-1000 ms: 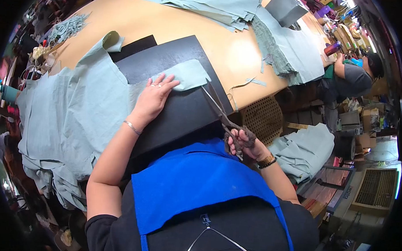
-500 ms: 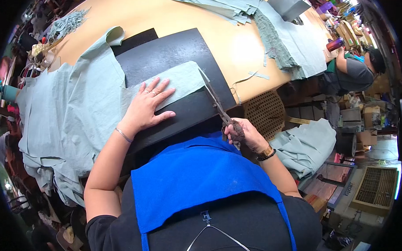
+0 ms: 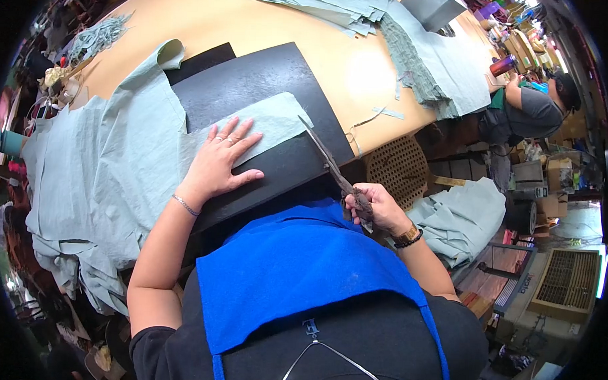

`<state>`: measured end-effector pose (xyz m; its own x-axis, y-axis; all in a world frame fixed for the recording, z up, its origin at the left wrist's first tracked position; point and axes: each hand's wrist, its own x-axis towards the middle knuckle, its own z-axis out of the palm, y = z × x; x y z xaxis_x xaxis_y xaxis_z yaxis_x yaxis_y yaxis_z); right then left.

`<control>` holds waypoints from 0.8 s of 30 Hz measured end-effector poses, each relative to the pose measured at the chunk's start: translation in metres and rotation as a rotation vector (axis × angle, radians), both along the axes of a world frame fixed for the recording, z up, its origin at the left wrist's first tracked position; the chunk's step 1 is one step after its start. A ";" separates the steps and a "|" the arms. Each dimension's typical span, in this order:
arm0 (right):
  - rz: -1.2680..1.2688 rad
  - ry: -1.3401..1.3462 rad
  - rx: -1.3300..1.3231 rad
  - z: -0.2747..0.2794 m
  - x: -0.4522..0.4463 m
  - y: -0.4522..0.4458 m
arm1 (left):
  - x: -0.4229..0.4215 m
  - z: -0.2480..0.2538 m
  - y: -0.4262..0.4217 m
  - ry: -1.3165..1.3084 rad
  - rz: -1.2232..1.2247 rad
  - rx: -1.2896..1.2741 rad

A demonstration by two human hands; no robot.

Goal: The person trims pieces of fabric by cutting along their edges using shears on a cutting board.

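My left hand (image 3: pixel 219 161) lies flat with fingers spread on a strip of pale green fabric (image 3: pixel 284 115), pressing it against a black board (image 3: pixel 254 74). Large scissors (image 3: pixel 326 156) with wrapped, worn handles are gripped in my right hand (image 3: pixel 378 207). Their blades look nearly closed, and the tip is close to the right end of the strip; whether it touches cannot be made out. To the left, the strip runs into a wide sheet of the same fabric (image 3: pixel 84 169) that hangs over the table's near edge.
Stacked fabric pieces (image 3: pixel 448 74) and a grey metal block (image 3: pixel 434 10) sit on the yellowish table (image 3: pixel 243 17). Thin scraps (image 3: pixel 98 39) are heaped far left. A woven-seat chair (image 3: pixel 395 168) holds folded cloth (image 3: pixel 457 219) nearby. Another person (image 3: pixel 527 114) sits at right.
My right hand has drawn the scissors slightly right and down, away from the strip's end. My left hand stays in place on the fabric. The view has shifted a little.
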<state>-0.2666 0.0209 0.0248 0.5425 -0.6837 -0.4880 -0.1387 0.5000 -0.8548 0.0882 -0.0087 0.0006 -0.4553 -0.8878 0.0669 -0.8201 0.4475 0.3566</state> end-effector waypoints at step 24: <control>-0.075 -0.053 0.014 -0.015 0.016 -0.015 | -0.012 0.008 0.012 -0.021 -0.077 0.000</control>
